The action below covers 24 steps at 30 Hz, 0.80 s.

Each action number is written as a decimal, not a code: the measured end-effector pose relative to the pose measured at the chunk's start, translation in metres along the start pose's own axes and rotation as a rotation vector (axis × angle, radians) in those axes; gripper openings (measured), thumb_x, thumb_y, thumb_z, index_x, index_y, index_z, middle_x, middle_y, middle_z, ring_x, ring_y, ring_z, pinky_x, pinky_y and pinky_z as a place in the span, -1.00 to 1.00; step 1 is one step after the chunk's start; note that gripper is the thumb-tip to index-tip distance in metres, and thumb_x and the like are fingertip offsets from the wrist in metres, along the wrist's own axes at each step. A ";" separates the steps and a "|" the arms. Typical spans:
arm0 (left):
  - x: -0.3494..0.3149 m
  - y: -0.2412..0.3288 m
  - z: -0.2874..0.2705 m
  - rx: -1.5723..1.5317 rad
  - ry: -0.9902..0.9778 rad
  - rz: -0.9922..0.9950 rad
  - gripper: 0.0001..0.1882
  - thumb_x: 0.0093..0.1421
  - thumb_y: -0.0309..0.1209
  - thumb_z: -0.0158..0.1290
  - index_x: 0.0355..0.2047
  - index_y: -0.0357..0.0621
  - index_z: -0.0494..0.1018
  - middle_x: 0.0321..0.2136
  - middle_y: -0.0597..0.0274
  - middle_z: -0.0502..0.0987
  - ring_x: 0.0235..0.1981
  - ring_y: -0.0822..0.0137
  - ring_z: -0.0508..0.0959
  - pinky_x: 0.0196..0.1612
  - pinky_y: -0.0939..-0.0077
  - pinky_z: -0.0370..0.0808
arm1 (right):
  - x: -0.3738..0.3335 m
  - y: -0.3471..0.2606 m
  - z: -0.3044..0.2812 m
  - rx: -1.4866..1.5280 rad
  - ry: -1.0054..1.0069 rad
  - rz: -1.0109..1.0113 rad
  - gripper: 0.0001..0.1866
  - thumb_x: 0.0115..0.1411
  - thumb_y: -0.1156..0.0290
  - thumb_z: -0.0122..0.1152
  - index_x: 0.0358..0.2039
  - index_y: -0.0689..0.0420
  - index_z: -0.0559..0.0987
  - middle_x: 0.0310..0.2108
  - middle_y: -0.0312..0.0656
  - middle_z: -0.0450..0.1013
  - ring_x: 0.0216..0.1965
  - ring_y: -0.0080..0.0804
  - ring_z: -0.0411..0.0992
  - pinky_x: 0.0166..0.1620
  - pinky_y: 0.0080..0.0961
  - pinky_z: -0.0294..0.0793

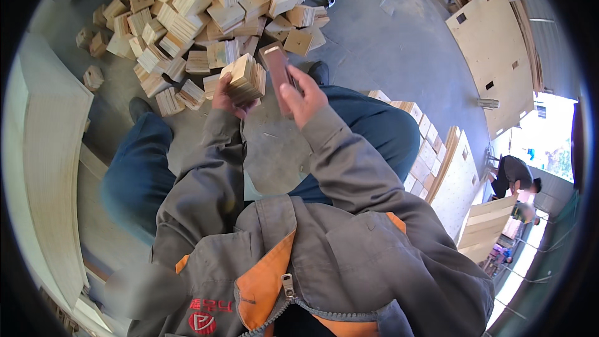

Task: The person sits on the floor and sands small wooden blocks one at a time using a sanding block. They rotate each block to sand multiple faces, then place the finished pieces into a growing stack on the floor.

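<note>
My left hand (226, 98) is closed around a plywood block (244, 78) with thin layers showing along its side. Just right of it, my right hand (306, 98) grips a long, flat reddish-brown block (276, 68) by its side, thumb across its face. The brown block stands tilted, its pale upper end toward the far side; its underside is hidden. A narrow gap separates it from the plywood block. Beyond both hands lies a loose heap of similar plywood blocks (209, 20) on the floor.
Rows of stacked wood blocks (425, 150) stand beside my right knee, with upright panels (452, 171) next to them. A large pale wooden panel (47, 150) rises at the left. Perforated boards (493, 56) lean at the far right. Another person (515, 175) bends near the bright doorway.
</note>
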<state>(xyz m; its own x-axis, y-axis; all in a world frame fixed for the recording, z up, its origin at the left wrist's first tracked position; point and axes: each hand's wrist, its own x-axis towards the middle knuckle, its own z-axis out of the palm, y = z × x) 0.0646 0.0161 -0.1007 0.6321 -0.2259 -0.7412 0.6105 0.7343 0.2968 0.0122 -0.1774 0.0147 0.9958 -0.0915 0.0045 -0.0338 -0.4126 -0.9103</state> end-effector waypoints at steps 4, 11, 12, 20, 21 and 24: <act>-0.053 0.006 0.024 -0.042 -0.173 0.034 -0.39 0.17 0.10 0.09 0.14 0.08 0.43 0.02 0.16 0.55 0.00 0.06 0.55 -0.02 0.03 0.50 | -0.049 -0.027 -0.002 -0.191 -0.017 -0.293 -0.44 0.27 0.25 0.25 0.24 0.16 0.42 0.22 0.22 0.31 0.21 0.17 0.34 0.25 -0.17 0.35; -0.136 0.005 0.019 -0.039 -0.252 0.091 -0.35 0.24 -0.02 -0.03 0.23 -0.14 0.32 0.11 0.00 0.48 0.10 -0.03 0.51 0.21 0.00 0.42 | -0.055 -0.023 0.014 -0.162 0.027 -0.367 -0.45 0.22 0.28 0.25 0.22 0.12 0.46 0.24 0.16 0.33 0.18 0.15 0.38 0.23 -0.16 0.38; -0.151 0.002 0.026 0.013 -0.237 0.065 -0.32 0.23 0.00 -0.03 0.26 -0.14 0.31 0.14 -0.01 0.46 0.10 -0.05 0.51 0.21 0.02 0.42 | -0.045 -0.012 0.011 -0.167 0.071 -0.358 -0.45 0.22 0.27 0.25 0.21 0.13 0.47 0.22 0.16 0.35 0.18 0.12 0.38 0.23 -0.18 0.38; -0.177 0.011 0.003 -0.004 -0.423 0.045 -0.28 0.19 0.07 0.00 0.28 -0.03 0.31 0.17 0.07 0.46 0.10 0.03 0.54 -0.01 0.09 0.58 | -0.047 0.028 -0.024 0.263 0.133 0.169 -0.46 0.30 0.26 0.20 0.24 0.23 0.44 0.10 -0.04 0.52 0.08 -0.40 0.49 0.14 -0.51 0.43; -0.172 0.012 -0.004 -0.013 -0.386 0.041 -0.29 0.19 0.07 0.00 0.28 -0.03 0.32 0.17 0.07 0.46 0.09 0.03 0.54 -0.01 0.08 0.58 | -0.052 0.027 -0.027 0.284 0.130 0.166 -0.46 0.30 0.27 0.20 0.24 0.23 0.44 0.09 -0.06 0.52 0.07 -0.43 0.48 0.13 -0.52 0.43; -0.161 0.010 -0.010 -0.025 -0.323 0.038 -0.29 0.20 0.06 0.01 0.27 -0.04 0.32 0.17 0.08 0.47 0.10 0.02 0.54 0.01 0.06 0.57 | -0.067 0.007 -0.038 0.321 0.141 0.160 -0.47 0.31 0.29 0.20 0.25 0.23 0.43 0.07 -0.09 0.52 0.04 -0.48 0.47 0.11 -0.55 0.44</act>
<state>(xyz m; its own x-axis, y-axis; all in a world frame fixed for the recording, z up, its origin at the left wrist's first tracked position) -0.0362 0.0660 0.0152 0.7754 -0.3867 -0.4993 0.5743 0.7605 0.3029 -0.0581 -0.2080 0.0238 0.9580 -0.2643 -0.1116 -0.1373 -0.0806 -0.9872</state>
